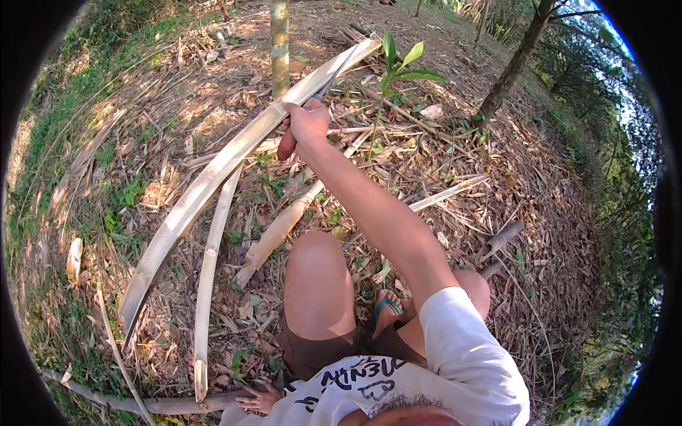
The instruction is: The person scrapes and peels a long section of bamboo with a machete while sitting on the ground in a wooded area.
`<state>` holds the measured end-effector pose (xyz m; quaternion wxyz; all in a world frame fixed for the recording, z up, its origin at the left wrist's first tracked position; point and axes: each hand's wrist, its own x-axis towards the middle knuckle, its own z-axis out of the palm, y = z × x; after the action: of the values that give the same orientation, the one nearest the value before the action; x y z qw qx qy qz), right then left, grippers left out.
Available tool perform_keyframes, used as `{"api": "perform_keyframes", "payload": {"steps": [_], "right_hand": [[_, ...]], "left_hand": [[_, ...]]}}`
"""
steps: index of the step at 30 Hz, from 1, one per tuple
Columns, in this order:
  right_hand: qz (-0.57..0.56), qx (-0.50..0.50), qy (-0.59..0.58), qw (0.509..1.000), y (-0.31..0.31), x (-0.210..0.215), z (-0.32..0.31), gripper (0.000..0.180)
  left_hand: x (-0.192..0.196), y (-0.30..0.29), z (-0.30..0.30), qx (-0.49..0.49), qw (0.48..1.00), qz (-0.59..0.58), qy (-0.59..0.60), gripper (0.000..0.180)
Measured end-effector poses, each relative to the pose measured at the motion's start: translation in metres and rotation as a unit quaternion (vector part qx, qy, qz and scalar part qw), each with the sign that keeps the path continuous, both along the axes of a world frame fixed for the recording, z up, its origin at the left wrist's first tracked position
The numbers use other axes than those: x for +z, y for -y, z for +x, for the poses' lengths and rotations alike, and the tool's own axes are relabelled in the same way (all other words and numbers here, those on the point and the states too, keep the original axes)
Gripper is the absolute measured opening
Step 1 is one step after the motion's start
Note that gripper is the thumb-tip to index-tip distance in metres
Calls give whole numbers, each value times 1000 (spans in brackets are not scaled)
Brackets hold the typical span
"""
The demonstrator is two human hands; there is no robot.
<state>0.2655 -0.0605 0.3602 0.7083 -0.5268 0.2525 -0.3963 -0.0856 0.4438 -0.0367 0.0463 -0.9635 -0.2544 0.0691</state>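
My right hand (310,123) is closed around the reddish handle of a long knife (286,145). Its grey blade points up and away, lying along the far part of a long split bamboo strip (202,186). The thumb side of that hand touches the strip. The pale strip curves from the lower left to the upper middle, passing close by a slim standing trunk (280,50). Down by my hip, my left hand (261,399) rests low with its fingers spread, beside a branch (177,405) on the ground. Part of its palm and wrist is hidden by my shirt.
A narrower bamboo strip (207,284) and another split piece (280,227) lie nearer my legs. One more pale strip (449,193) is at the right. A leafy sapling (389,74) stands beyond my right hand, and a tree trunk (515,64) farther right. Dry leaves and shavings cover the ground.
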Motion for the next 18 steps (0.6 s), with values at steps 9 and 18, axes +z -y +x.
{"api": "perform_keyframes", "payload": {"steps": [9, 18], "right_hand": [[43, -8, 23, 999, 9, -2, -5, 14], [74, 35, 29, 996, 17, -23, 20, 16]], "left_hand": [[-42, -31, -7, -8, 992, 2, 124, 78], [-37, -24, -10, -28, 983, 24, 177, 76]]}}
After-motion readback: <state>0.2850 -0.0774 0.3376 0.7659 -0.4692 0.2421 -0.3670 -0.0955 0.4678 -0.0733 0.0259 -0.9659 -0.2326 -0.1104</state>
